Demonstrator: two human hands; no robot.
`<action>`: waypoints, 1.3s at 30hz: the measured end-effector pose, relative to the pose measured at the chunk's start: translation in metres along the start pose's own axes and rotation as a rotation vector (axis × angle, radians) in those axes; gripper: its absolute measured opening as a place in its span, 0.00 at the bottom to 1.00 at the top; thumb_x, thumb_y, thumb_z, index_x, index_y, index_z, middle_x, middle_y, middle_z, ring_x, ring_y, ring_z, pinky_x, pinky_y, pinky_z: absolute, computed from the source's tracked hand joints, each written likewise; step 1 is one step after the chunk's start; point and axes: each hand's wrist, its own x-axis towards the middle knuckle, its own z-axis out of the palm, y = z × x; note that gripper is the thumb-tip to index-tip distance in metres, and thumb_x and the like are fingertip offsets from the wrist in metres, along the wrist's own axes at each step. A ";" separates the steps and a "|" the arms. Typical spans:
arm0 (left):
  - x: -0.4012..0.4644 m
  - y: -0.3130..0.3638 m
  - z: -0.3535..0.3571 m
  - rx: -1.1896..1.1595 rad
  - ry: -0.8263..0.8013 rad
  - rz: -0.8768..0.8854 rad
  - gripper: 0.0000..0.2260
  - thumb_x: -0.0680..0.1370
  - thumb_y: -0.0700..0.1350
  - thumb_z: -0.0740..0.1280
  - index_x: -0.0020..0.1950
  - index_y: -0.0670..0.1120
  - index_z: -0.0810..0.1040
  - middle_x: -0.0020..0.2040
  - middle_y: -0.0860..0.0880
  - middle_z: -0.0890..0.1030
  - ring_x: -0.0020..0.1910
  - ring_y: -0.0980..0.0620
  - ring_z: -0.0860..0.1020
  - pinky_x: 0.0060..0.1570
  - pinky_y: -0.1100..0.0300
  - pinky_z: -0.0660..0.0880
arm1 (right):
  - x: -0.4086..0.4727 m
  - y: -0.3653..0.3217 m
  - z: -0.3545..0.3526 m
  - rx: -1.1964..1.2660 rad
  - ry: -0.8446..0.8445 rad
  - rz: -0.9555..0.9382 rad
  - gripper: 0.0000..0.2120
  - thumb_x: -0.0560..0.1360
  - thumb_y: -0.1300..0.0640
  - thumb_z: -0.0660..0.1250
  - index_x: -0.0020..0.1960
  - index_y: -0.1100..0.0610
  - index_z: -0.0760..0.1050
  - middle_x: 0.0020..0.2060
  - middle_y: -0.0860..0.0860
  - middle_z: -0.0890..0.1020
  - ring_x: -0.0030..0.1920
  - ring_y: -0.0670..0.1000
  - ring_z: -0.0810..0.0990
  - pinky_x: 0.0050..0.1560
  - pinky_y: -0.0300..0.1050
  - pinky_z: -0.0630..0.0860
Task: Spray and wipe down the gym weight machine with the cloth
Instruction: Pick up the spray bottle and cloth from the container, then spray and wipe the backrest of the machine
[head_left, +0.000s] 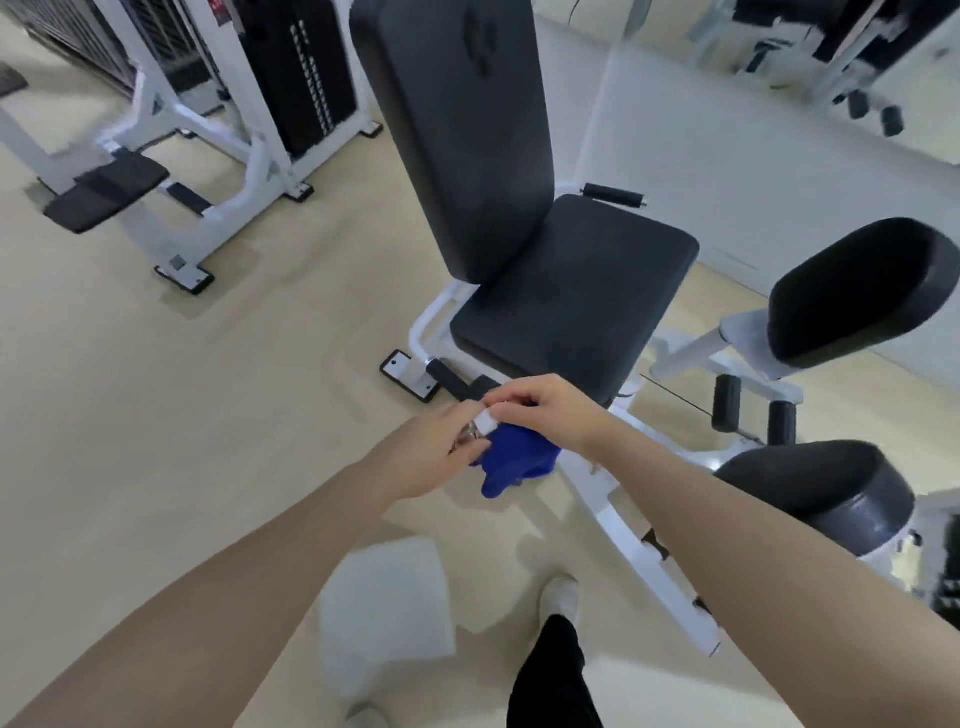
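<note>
I am looking down at both hands meeting just in front of the weight machine's seat (571, 296). My left hand (426, 457) is curling closed around a small clear spray bottle (467, 434), and my right hand (550, 410) is pinching the bottle's white cap (487, 417) between thumb and fingertips. The blue cloth (511, 462) is hanging bunched directly under the right palm; I am judging it tucked under that hand's lower fingers, though the hold itself is hidden from me.

The step in hand looks like opening or readying the sprayer. To do it well I am keeping the left grip firm and low on the bottle so it cannot turn, working only the cap with the right fingertips, and keeping the cloth trapped so it does not drop to the floor. The nozzle should end up facing away from the grip, toward the padding.

Beyond the grip, the seat and the tall backrest (457, 130) are dark, smooth vinyl that should wipe easily. To the right of the grip, two rounded leg pads (852, 291) are standing on the white frame (644, 551). Below the grip, the floor (156, 415) is pale and bare. Far off to the upper left another machine with a weight stack (306, 67) is standing, well apart.
</note>
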 end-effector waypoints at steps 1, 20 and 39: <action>0.008 0.008 0.000 -0.022 0.013 -0.025 0.11 0.80 0.49 0.60 0.62 0.53 0.69 0.43 0.52 0.76 0.37 0.55 0.73 0.41 0.58 0.71 | 0.005 0.003 -0.013 0.006 -0.005 -0.012 0.05 0.76 0.54 0.67 0.48 0.50 0.81 0.44 0.43 0.82 0.47 0.45 0.79 0.53 0.43 0.75; 0.157 0.084 -0.031 -0.903 -0.107 -0.410 0.03 0.79 0.43 0.62 0.46 0.45 0.71 0.35 0.48 0.75 0.26 0.48 0.74 0.23 0.63 0.70 | 0.083 0.049 -0.173 0.117 -0.073 -0.113 0.10 0.79 0.58 0.62 0.51 0.52 0.82 0.47 0.40 0.83 0.48 0.40 0.80 0.50 0.32 0.75; 0.296 0.035 -0.157 -0.025 -0.011 0.038 0.09 0.75 0.47 0.67 0.50 0.50 0.68 0.41 0.48 0.75 0.34 0.55 0.71 0.39 0.54 0.74 | 0.207 -0.007 -0.243 0.267 0.091 0.036 0.04 0.76 0.57 0.67 0.47 0.53 0.80 0.41 0.49 0.84 0.42 0.44 0.80 0.51 0.43 0.77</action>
